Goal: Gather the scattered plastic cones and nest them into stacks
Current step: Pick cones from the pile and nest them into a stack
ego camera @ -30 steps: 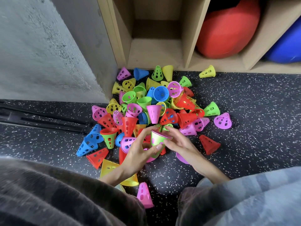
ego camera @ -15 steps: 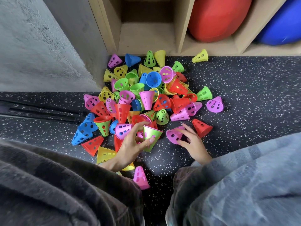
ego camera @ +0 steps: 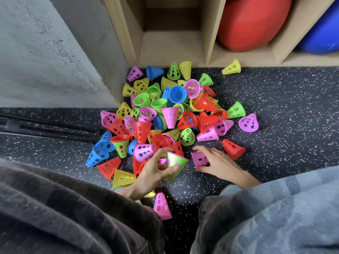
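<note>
A heap of perforated plastic cones (ego camera: 170,114) in pink, green, yellow, red and blue lies on the speckled floor. My left hand (ego camera: 152,173) grips a green cone (ego camera: 174,167) with a pink rim showing inside it, wide end up, just above the floor at the near edge of the heap. My right hand (ego camera: 218,162) is curled over a pink cone (ego camera: 199,159) lying on its side on the floor. A red cone (ego camera: 233,149) lies just right of that hand. A lone pink cone (ego camera: 162,207) stands between my knees.
Wooden cubbies (ego camera: 170,46) stand behind the heap; a red ball (ego camera: 249,22) and a blue ball (ego camera: 322,33) sit in them. A concrete wall (ego camera: 45,57) rises on the left, with a dark floor rail (ego camera: 45,129) below it. My knees fill the foreground.
My hands, joined on the green cone a second ago, came apart. My right hand went right and down onto the pink cone on the floor. The left hand lowered the green cone.
</note>
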